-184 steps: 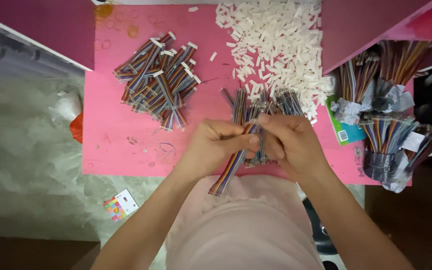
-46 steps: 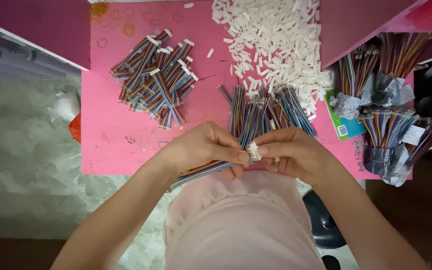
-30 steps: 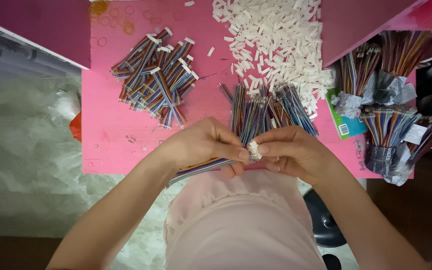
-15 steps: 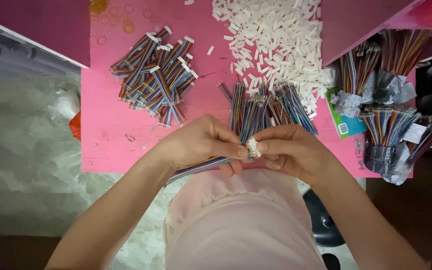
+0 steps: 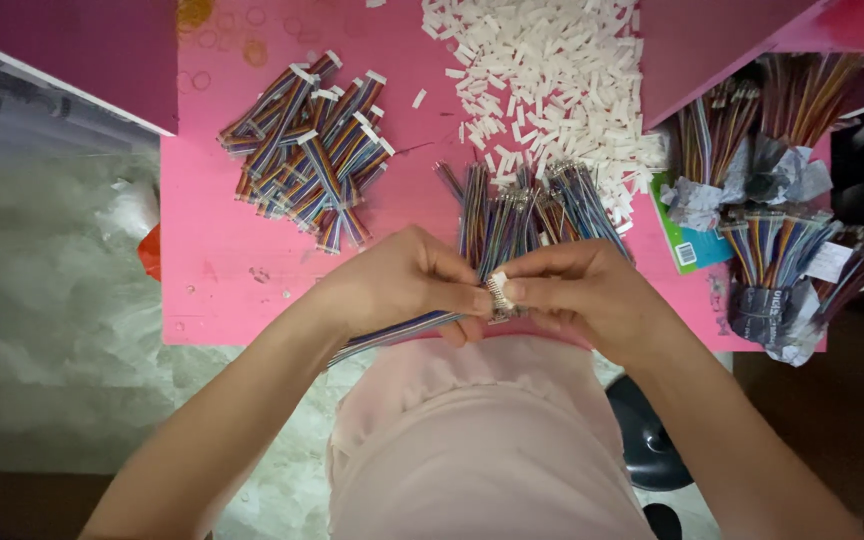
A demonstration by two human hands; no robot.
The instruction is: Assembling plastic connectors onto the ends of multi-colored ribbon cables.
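My left hand (image 5: 407,283) grips a flat multicoloured ribbon cable (image 5: 392,334) that trails down and left past my wrist. My right hand (image 5: 582,290) pinches a small white plastic connector (image 5: 501,291) against the cable's end, between both sets of fingertips. Both hands meet just above the near edge of the pink table (image 5: 222,270). Behind my fingers lies a loose bunch of bare-ended ribbon cables (image 5: 527,205).
A pile of ribbon cables with white connectors fitted (image 5: 307,150) lies at the left. A heap of white connectors (image 5: 542,70) sits at the back. Bundles of wrapped cables (image 5: 772,210) crowd the right edge. A black stool base (image 5: 647,440) stands on the floor.
About six seconds ago the cable hung downward between my hands; now it lies nearly level, running left. Over the last second and a half the hands stay almost still, working the connector at the cable's end.
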